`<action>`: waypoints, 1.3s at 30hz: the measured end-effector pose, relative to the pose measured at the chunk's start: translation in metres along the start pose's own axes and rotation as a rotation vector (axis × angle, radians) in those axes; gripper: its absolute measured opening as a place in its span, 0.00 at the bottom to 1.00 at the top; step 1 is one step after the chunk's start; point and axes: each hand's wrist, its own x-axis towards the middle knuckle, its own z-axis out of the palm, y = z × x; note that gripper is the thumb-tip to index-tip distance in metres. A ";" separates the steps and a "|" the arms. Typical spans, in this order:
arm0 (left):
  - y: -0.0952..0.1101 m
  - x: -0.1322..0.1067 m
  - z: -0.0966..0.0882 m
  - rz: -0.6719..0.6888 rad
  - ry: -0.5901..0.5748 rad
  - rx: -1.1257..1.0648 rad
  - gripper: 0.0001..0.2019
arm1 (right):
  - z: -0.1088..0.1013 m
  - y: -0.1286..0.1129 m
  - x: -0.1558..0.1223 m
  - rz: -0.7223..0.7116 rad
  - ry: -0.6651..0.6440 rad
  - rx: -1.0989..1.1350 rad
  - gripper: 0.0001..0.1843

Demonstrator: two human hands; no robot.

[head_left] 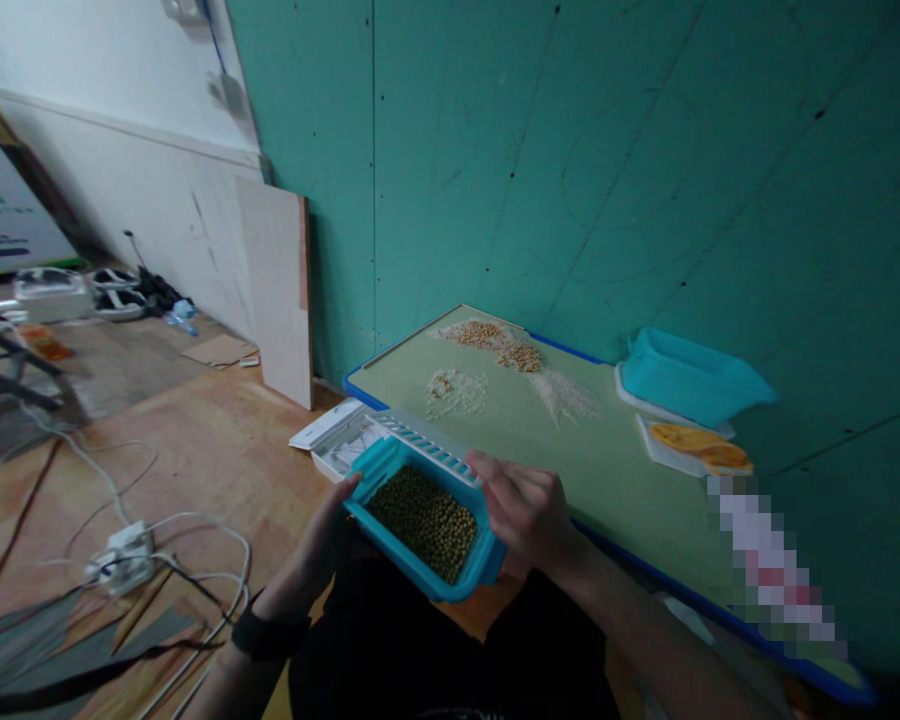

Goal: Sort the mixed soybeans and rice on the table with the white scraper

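A blue plastic box full of small green beans is held between both hands over my lap, at the near edge of a low green table. My left hand grips its left side, fingers curled over the rim. My right hand clasps the far right rim, next to a white slotted tray lying against the box. On the tabletop beyond lie small heaps of tan beans and white grains.
A second blue box and a white tray with orange-yellow pieces sit at the table's right, against the green wall. A white tray hangs off the table's left corner. A power strip and cables lie on the wooden floor.
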 end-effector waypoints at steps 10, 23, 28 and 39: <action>0.001 -0.009 0.008 0.016 0.000 -0.022 0.39 | -0.004 0.007 0.001 0.124 -0.225 -0.135 0.23; -0.004 -0.003 0.006 -0.037 -0.026 0.004 0.36 | -0.029 0.051 -0.022 0.267 -0.341 -0.332 0.23; -0.003 -0.007 0.009 -0.046 -0.048 -0.020 0.36 | -0.022 0.067 -0.021 0.299 -0.290 -0.409 0.17; -0.003 -0.004 0.008 -0.071 -0.005 -0.050 0.35 | -0.026 0.019 -0.019 0.240 -0.147 -0.338 0.15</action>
